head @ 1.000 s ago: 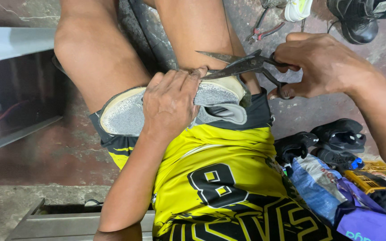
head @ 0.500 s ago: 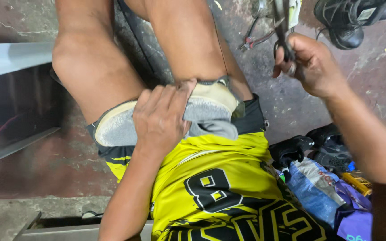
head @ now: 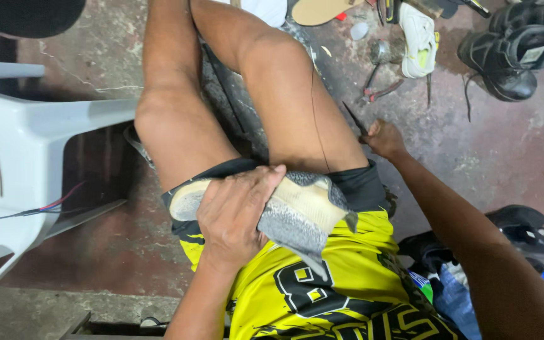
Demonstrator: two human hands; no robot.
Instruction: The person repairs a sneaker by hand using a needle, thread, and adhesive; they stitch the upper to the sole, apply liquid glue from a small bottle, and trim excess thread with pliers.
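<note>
A grey shoe with a cream sole (head: 303,208) lies sole-up across my lap, over black shorts and a yellow jersey. My left hand (head: 234,217) is clamped over its middle and presses it against my thigh. My right hand (head: 382,138) is down beside my right thigh, close to the floor. Its fingers are closed on a dark pointed metal tool (head: 352,118), and only the tip shows above the hand. A thin dark thread (head: 313,101) runs down the thigh toward the shoe.
A white plastic chair (head: 26,157) stands at the left with wires under it. On the concrete floor at the top right are black boots (head: 511,56), a white sneaker (head: 418,38), pliers (head: 376,88) and an insole (head: 319,9). Black sandals (head: 524,226) and bags lie at the lower right.
My right hand has dropped from over the shoe, swung out to the right and come down beside my thigh with the tool. The left hand stays on the shoe.
</note>
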